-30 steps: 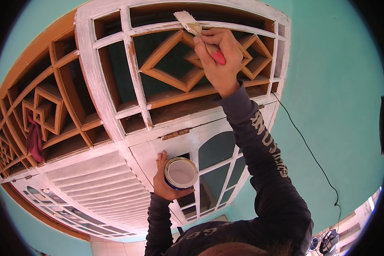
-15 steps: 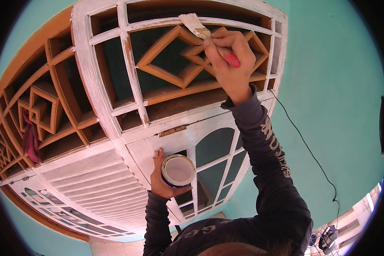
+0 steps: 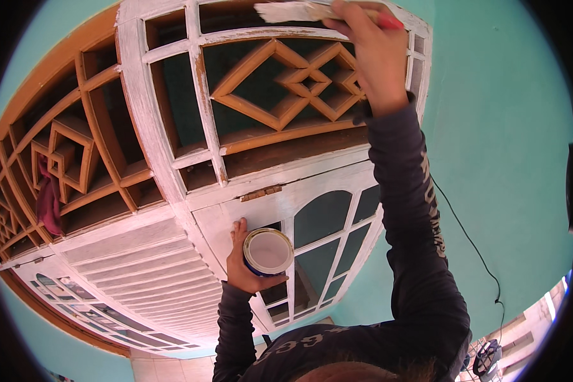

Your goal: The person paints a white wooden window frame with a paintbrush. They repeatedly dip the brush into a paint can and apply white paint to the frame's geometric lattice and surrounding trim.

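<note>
My right hand (image 3: 377,57) grips a paintbrush (image 3: 286,11) with white-coated bristles and a red-tipped handle, held at the upper white rail (image 3: 219,11) of a wooden transom grille. Below it sit brown diamond shapes (image 3: 267,121), partly behind my right hand and sleeve. My left hand (image 3: 245,270) holds an open can of white paint (image 3: 267,250) with a dark blue side, in front of a white door with glass panes (image 3: 321,219). Whether the bristles touch the wood is hard to tell.
A brown grille (image 3: 86,127) at the left has a maroon cloth (image 3: 48,204) hanging in it. White louvred shutters (image 3: 134,267) are below. A black cable (image 3: 465,229) runs down the turquoise wall (image 3: 503,127) at the right. Dark objects (image 3: 487,356) lie at lower right.
My right hand has moved up and to the right, tilting the brush nearly horizontal along the top of the frame. My left hand and the can have barely moved.
</note>
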Demonstrator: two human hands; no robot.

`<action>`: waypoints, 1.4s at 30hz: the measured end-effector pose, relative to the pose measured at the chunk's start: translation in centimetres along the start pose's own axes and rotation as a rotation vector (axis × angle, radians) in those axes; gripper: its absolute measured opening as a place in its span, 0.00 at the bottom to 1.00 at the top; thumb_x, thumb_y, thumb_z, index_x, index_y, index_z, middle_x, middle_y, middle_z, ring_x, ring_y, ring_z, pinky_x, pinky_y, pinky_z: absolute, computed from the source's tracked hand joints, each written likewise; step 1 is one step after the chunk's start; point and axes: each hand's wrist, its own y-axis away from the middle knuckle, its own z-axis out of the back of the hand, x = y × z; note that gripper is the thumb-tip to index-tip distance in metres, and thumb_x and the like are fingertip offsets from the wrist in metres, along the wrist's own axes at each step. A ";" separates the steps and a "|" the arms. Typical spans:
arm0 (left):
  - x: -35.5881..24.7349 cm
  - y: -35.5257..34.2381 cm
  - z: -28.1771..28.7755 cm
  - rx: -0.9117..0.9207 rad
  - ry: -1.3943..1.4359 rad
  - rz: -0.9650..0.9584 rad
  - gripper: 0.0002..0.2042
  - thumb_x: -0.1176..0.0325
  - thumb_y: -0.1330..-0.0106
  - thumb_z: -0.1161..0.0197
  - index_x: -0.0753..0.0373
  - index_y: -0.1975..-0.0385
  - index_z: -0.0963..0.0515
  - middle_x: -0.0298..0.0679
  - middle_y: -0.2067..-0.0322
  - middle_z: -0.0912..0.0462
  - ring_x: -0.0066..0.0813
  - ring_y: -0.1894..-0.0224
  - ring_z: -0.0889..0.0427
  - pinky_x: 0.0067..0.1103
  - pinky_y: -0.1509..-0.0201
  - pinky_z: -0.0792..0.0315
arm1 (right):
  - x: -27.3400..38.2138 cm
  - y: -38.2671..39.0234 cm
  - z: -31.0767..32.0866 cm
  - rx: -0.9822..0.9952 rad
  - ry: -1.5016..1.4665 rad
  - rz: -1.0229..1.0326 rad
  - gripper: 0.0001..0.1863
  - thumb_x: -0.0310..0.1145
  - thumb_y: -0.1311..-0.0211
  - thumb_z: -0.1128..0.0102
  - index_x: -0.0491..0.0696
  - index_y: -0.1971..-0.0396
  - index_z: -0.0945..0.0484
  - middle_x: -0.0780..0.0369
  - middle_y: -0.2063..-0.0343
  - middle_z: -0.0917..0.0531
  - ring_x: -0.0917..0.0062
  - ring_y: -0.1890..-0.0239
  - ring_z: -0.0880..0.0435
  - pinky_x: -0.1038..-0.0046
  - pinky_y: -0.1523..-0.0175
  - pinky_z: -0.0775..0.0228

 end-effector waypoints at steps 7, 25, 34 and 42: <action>0.1 0.0 -0.1 -0.014 -0.063 -0.034 0.65 0.51 0.71 0.11 0.72 0.28 0.40 0.59 0.30 0.32 0.57 0.22 0.43 0.42 0.18 0.57 | -2.6 -3.5 -0.2 0.170 0.082 -0.149 0.06 0.24 0.35 0.35 0.37 0.69 0.20 0.61 0.69 0.16 0.75 0.65 0.14 0.72 0.55 0.17; 0.2 0.2 0.0 0.025 -0.023 0.028 0.64 0.52 0.72 0.10 0.74 0.30 0.37 0.64 0.30 0.35 0.58 0.21 0.48 0.42 0.18 0.59 | 0.6 -5.2 3.3 0.074 0.076 -0.105 0.07 0.25 0.38 0.34 0.39 0.74 0.20 0.61 0.73 0.16 0.77 0.70 0.15 0.75 0.61 0.19; 0.6 -0.2 0.2 0.068 -0.004 0.002 0.63 0.52 0.73 0.10 0.73 0.30 0.36 0.63 0.30 0.34 0.57 0.21 0.48 0.42 0.18 0.59 | 2.7 -8.5 4.9 0.221 0.546 -0.068 0.10 0.27 0.42 0.32 0.38 0.78 0.21 0.62 0.78 0.18 0.79 0.76 0.19 0.75 0.67 0.24; 0.6 0.3 0.6 0.034 -0.002 0.010 0.59 0.53 0.72 0.11 0.70 0.33 0.31 0.64 0.28 0.38 0.58 0.21 0.48 0.43 0.18 0.59 | 2.4 -8.2 2.8 0.383 0.589 -0.025 0.10 0.28 0.44 0.31 0.37 0.78 0.20 0.60 0.80 0.17 0.77 0.78 0.18 0.75 0.70 0.24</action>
